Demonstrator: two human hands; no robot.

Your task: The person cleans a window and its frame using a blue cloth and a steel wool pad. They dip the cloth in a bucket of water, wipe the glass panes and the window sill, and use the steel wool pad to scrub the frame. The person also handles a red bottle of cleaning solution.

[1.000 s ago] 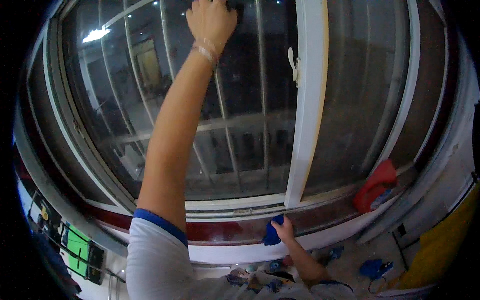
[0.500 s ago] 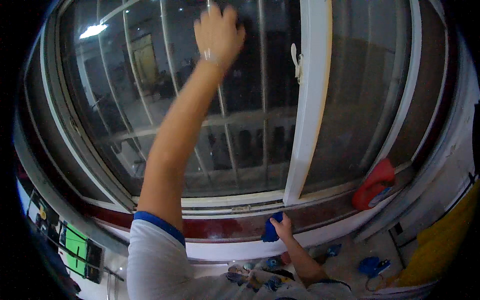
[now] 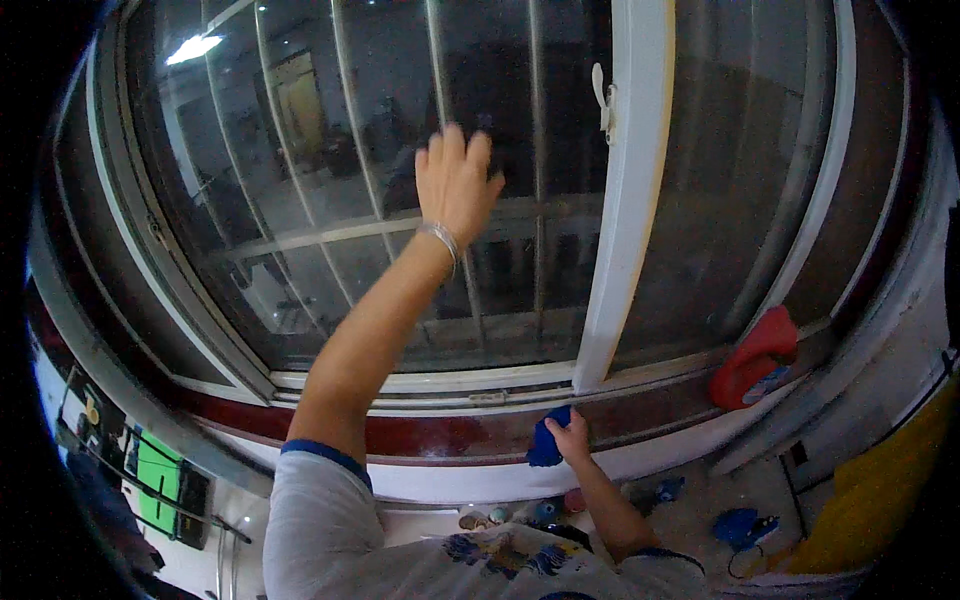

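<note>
My left hand (image 3: 460, 190), with a bracelet at the wrist, reaches up to the dark window glass (image 3: 520, 110). Its fingers are stretched out and a little apart, and I see nothing held in it. Whether the fingertips press on the pane is hard to tell. Lower down, over the dark red sill (image 3: 430, 436), my right hand (image 3: 572, 437) is closed around a blue cloth (image 3: 547, 440). The cloth hangs out to the left of the fingers.
A white upright frame bar (image 3: 628, 190) with a white handle (image 3: 603, 98) divides the window. A red plastic jug (image 3: 757, 362) stands on the sill at right. Blue items (image 3: 738, 527) lie on the floor, near yellow fabric (image 3: 880, 500). Metal bars show in the pane.
My left hand has moved down the window from the top of the view. My right hand keeps the blue cloth in nearly the same place; the view has shifted slightly.
</note>
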